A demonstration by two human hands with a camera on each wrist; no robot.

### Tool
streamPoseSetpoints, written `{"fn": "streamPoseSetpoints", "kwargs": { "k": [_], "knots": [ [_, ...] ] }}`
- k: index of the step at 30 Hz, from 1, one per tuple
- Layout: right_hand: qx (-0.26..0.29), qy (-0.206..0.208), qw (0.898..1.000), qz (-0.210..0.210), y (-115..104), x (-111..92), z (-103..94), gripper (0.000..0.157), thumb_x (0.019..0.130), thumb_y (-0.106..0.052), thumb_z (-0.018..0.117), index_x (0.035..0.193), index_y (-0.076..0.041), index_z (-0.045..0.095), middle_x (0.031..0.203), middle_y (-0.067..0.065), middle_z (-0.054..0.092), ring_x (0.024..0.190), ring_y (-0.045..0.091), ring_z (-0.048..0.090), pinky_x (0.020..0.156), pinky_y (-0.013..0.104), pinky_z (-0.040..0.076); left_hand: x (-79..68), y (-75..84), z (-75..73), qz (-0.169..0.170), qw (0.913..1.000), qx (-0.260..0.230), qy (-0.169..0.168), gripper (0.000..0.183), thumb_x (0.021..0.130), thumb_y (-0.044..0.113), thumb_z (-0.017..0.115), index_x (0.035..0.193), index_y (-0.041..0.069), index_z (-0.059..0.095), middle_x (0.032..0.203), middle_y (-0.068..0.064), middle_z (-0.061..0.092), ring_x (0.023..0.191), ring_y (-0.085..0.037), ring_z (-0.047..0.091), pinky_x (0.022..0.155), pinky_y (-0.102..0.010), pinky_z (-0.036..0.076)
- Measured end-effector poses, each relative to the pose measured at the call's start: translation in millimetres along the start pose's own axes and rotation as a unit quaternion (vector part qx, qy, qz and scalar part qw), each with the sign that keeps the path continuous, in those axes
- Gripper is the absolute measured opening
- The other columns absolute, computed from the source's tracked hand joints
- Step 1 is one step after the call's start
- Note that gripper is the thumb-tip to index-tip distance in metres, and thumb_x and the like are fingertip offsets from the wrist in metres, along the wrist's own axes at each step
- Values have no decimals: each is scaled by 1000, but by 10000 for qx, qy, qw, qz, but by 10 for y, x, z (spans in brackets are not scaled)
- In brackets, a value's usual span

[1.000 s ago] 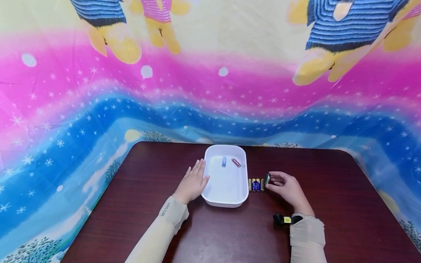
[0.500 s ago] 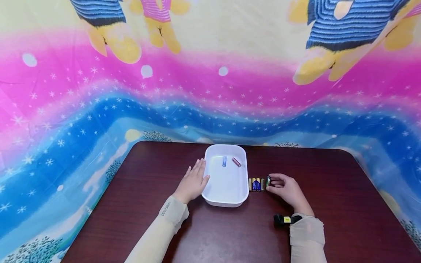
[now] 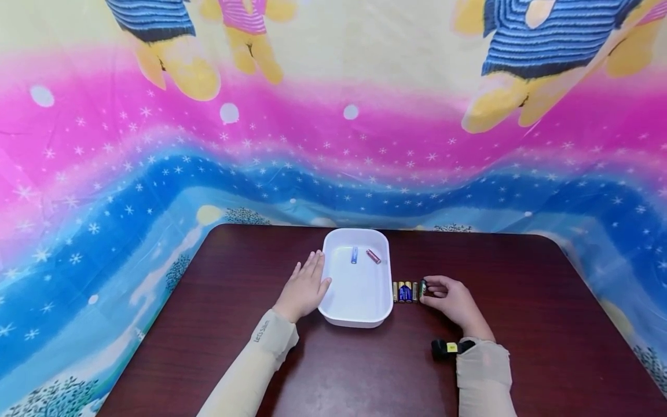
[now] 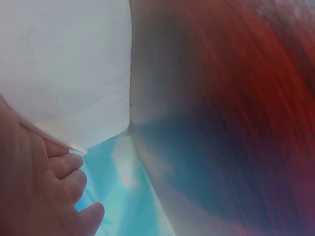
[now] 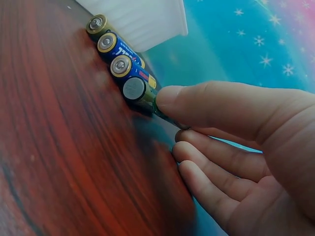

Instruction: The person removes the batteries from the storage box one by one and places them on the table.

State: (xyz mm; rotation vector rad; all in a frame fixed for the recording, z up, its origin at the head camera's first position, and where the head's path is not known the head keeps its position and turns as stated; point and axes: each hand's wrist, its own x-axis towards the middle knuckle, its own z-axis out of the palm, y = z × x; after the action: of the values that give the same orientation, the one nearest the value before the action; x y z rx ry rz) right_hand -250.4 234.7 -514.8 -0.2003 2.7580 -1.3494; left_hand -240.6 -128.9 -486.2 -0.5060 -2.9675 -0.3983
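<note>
Pinching a green battery (image 3: 422,289) between thumb and fingers, your right hand (image 3: 454,302) has it beside a row of four batteries (image 3: 405,292), which lies left of that hand on the bench (image 3: 333,370). Your left hand (image 3: 302,290) touches the white tray (image 3: 356,295) with straight fingers; inside, to that hand's right, lie a blue battery (image 3: 354,255) and a red battery (image 3: 373,256).

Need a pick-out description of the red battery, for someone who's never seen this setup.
On the dark wooden table sits a white tray, with the person's left hand at its left side. Inside, toward the far end, the red battery lies near the right wall. Its red casing and slanted pose set it apart from the blue battery to its left, which lies nearly front to back.
</note>
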Motion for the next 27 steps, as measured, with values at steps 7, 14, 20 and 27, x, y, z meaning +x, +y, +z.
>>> {"fn": "streamPoseSetpoints", "kwargs": {
  "k": [7,14,20,27],
  "knots": [
    [-79,5,10000,-17,13,7,18,53,81,-17,75,127,-2,55,119,19,59,107,33,59,88,45,49,7,5,-4,-57,9999,120,-108,64,101,39,34,149,1,16,155,-11,16,143,-25,12,113,-46,17],
    [-107,-2,9999,7,18,9,35,53,80,-19,75,127,-2,56,119,19,59,106,33,59,88,45,49,7,13,-13,-112,9996,176,-201,64,101,41,30,149,1,15,155,-11,15,143,-24,11,114,-43,14],
    [-196,57,9998,-40,23,6,50,52,79,-18,76,126,-2,57,115,19,60,104,33,59,86,45,49,16,7,3,-151,9995,196,-212,65,101,42,29,150,2,14,156,-10,14,143,-22,8,114,-42,12],
    [-244,75,9996,-140,31,3,65,51,79,-15,76,125,-2,58,116,18,60,103,33,58,87,46,49,12,14,-5,-112,9996,156,-189,64,101,40,31,149,1,15,155,-11,15,143,-24,10,114,-43,14]
  ]
}}
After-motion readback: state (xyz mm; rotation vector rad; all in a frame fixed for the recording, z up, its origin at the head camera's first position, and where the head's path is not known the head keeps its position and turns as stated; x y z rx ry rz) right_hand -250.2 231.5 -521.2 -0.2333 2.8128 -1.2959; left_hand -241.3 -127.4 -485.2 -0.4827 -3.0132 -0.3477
